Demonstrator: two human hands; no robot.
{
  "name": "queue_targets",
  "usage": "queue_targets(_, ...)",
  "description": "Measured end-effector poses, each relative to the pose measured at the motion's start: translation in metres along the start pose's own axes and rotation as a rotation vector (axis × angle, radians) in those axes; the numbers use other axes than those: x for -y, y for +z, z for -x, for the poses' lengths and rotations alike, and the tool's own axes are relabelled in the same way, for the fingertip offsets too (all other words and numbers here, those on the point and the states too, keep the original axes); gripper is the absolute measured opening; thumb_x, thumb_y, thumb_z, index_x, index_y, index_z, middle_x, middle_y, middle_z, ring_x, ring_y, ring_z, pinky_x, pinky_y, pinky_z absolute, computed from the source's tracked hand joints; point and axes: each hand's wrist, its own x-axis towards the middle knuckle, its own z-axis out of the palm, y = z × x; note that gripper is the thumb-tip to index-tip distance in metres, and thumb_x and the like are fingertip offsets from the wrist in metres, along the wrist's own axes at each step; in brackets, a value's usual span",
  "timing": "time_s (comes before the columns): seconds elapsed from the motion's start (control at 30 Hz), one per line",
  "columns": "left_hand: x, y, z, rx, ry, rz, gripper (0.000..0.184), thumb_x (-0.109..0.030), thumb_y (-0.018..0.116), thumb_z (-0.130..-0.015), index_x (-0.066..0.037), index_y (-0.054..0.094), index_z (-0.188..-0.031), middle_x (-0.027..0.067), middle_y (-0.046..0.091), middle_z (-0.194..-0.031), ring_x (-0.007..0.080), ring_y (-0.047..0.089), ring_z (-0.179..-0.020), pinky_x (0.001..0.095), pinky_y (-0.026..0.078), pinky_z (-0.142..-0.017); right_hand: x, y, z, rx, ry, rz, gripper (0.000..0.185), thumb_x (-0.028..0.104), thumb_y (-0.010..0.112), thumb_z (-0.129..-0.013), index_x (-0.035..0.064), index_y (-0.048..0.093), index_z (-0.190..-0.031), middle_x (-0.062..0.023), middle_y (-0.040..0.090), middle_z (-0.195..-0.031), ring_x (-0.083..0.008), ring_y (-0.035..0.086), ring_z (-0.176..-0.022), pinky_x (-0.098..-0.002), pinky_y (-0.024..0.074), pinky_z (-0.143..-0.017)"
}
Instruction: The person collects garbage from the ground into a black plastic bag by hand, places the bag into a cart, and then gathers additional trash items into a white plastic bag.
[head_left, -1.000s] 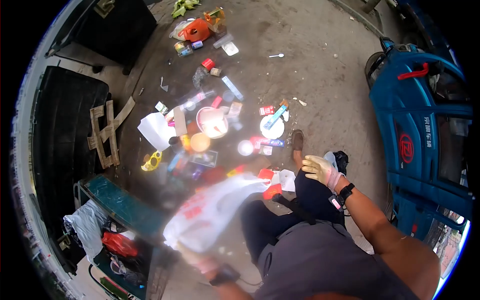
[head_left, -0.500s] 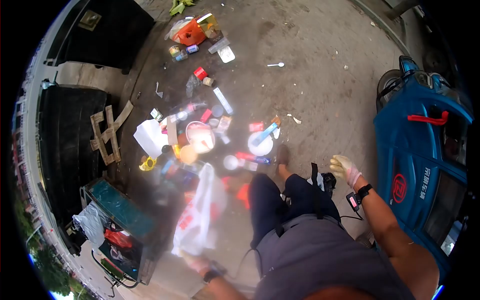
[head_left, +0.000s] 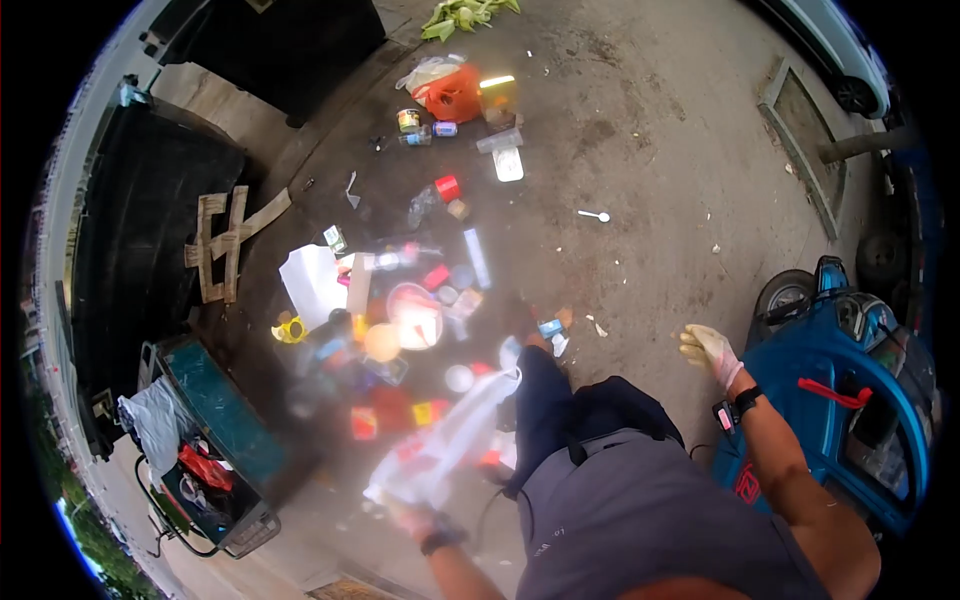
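Bag (head_left: 430, 460), white with red print, is stretching from the left hand (head_left: 415, 520) away toward the person's knee (head_left: 545, 385). The left fingers are closing around its near end, though blur is hiding how each finger is lying. The right hand (head_left: 710, 350), gloved in pale material, is hovering well apart from it; its fingers are slightly curling and holding nothing.

Just beyond the left fingers, past the bag, red-and-yellow packets (head_left: 430, 412) are lying on the ground. Farther beyond, an orange disc (head_left: 382, 342) is resting against a tub (head_left: 415, 316), with a white sheet (head_left: 312, 285) and a yellow ring (head_left: 290, 330) lying to their left. Farther still from those fingers, a long box (head_left: 477, 258), a red container (head_left: 447, 188) and an orange bag (head_left: 450, 97) are lying, with green leaves (head_left: 462, 17) sitting beyond them.

Left of the left fingers, a cart (head_left: 225, 410) is standing, holding a grey bag (head_left: 155, 425) and a red bag (head_left: 205, 467). Beyond the right fingers and to their left, a spoon (head_left: 597, 215) is lying alone. Right of the right fingers, a blue vehicle (head_left: 800, 350) is standing.
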Motion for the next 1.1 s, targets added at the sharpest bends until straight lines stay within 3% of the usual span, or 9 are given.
queue_targets(0.33,-0.053,0.075,0.004,-0.157,0.035,-0.048,0.052,-0.035,0.049,-0.105,-0.005,0.048,-0.148,0.0119,0.055,-0.144,0.0284,0.054,-0.131,0.0431,0.045,-0.109,0.074,-0.023,-0.097,-0.172,0.165,0.159,0.021,0.031,0.068,-0.099,0.0204,0.068,-0.116,-0.0031,0.077,-0.102,-0.0231,0.073,-0.079,-0.0376,0.0522,-0.061)
queue_targets(0.37,-0.082,0.090,0.027,-0.143,0.000,-0.101,0.052,-0.022,0.048,-0.105,-0.004,0.042,-0.154,0.0139,0.050,-0.151,0.0270,0.049,-0.138,0.0407,0.040,-0.115,0.093,-0.021,-0.113,-0.133,0.106,0.198,0.024,0.034,0.067,-0.100,0.0189,0.068,-0.118,-0.0025,0.076,-0.103,-0.0216,0.073,-0.081,-0.0355,0.0529,-0.061)
queue_targets(0.53,-0.120,0.151,0.065,-0.237,0.085,0.116,0.058,-0.037,0.054,-0.104,-0.002,0.046,-0.150,0.0161,0.053,-0.147,0.0309,0.054,-0.132,0.0439,0.047,-0.108,0.284,0.049,-0.188,0.100,-0.030,0.476,0.034,0.029,0.072,-0.098,0.0054,0.066,-0.122,-0.0068,0.074,-0.101,-0.0188,0.072,-0.086,-0.0353,0.0585,-0.070)
queue_targets(0.67,-0.130,0.198,0.076,-0.253,-0.078,0.659,0.063,-0.043,0.054,-0.104,0.001,0.047,-0.149,0.0176,0.056,-0.145,0.0330,0.056,-0.130,0.0443,0.051,-0.105,0.425,0.109,-0.323,0.307,-0.547,0.909,0.032,0.023,0.070,-0.098,0.0027,0.068,-0.123,-0.0064,0.074,-0.109,-0.0141,0.069,-0.092,-0.0326,0.0566,-0.082)
queue_targets(0.73,-0.149,0.229,0.091,-0.115,-0.050,0.533,0.065,-0.045,0.053,-0.105,0.003,0.047,-0.148,0.0163,0.057,-0.143,0.0324,0.057,-0.130,0.0447,0.048,-0.109,0.499,0.176,-0.316,0.291,-0.757,1.075,0.035,0.022,0.069,-0.097,0.0007,0.068,-0.125,-0.0089,0.075,-0.114,-0.0161,0.069,-0.102,-0.0307,0.0532,-0.090)
queue_targets(0.8,-0.177,0.276,0.120,-0.377,-0.112,0.488,0.064,-0.045,0.052,-0.105,0.003,0.048,-0.148,0.0166,0.057,-0.143,0.0317,0.058,-0.129,0.0445,0.049,-0.109,0.544,0.238,-0.300,0.277,-0.727,1.145,0.042,0.024,0.068,-0.097,0.0008,0.065,-0.131,-0.0114,0.074,-0.121,-0.0171,0.068,-0.108,-0.0325,0.0524,-0.094)
queue_targets(1.0,-0.223,0.368,0.143,-0.530,-0.100,0.418,0.058,-0.041,0.046,-0.109,0.007,0.053,-0.140,0.0143,0.063,-0.132,0.0264,0.064,-0.115,0.0392,0.056,-0.095,0.517,0.356,-0.267,0.693,-0.797,1.195,0.047,0.030,0.068,-0.096,0.0010,0.064,-0.133,-0.0133,0.072,-0.127,-0.0187,0.068,-0.114,-0.0338,0.0520,-0.098)
queue_targets(1.03,-0.188,0.367,0.139,-0.520,0.040,0.082,0.056,-0.041,0.045,-0.109,0.006,0.054,-0.138,0.0137,0.064,-0.129,0.0251,0.065,-0.113,0.0387,0.056,-0.094,0.498,0.371,-0.247,0.709,-0.855,1.236,0.048,0.029,0.068,-0.094,0.0011,0.064,-0.133,-0.0167,0.071,-0.128,-0.0255,0.068,-0.117,-0.0368,0.0521,-0.100)
queue_targets(1.1,-0.153,0.372,0.134,-0.476,0.114,-0.195,0.052,-0.040,0.044,-0.110,0.004,0.057,-0.134,0.0128,0.066,-0.124,0.0229,0.066,-0.107,0.0374,0.057,-0.092,0.466,0.405,-0.194,0.849,-1.278,1.414,0.039,0.015,0.066,-0.090,-0.0019,0.065,-0.125,-0.0217,0.069,-0.121,-0.0342,0.068,-0.112,-0.0413,0.0542,-0.098)
